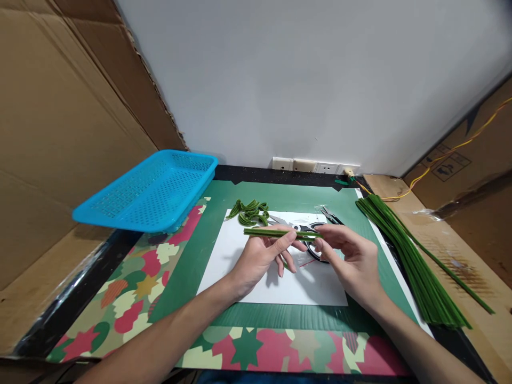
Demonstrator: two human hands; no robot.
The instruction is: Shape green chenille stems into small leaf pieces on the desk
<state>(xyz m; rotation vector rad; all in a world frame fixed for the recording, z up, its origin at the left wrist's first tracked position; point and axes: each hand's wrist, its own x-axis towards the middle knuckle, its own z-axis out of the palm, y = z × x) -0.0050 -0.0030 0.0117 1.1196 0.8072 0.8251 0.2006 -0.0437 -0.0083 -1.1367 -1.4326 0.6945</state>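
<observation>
Short lengths of fuzzy green pipe cleaner (260,232) lie sideways between my two hands, raised over a white sheet of paper (256,285). My left hand (274,250) pinches them near the middle with thumb and fingers. At their right end, my right hand (346,253) grips them between thumb and fingertips. Behind my hands, scissors (280,220) with black-and-white handles rest on the paper, partly hidden. A small heap of bent green pipe-cleaner pieces (250,212) sits at the paper's back left. Small dark snips (331,215) lie at its back right corner.
A bundle of long green pipe cleaners (408,261) lies along the right side. At the left back stands a blue perforated basket (148,186). Cardboard walls (60,106) flank the table, and a yellow cable (424,173) runs from the sockets (306,166) at the back.
</observation>
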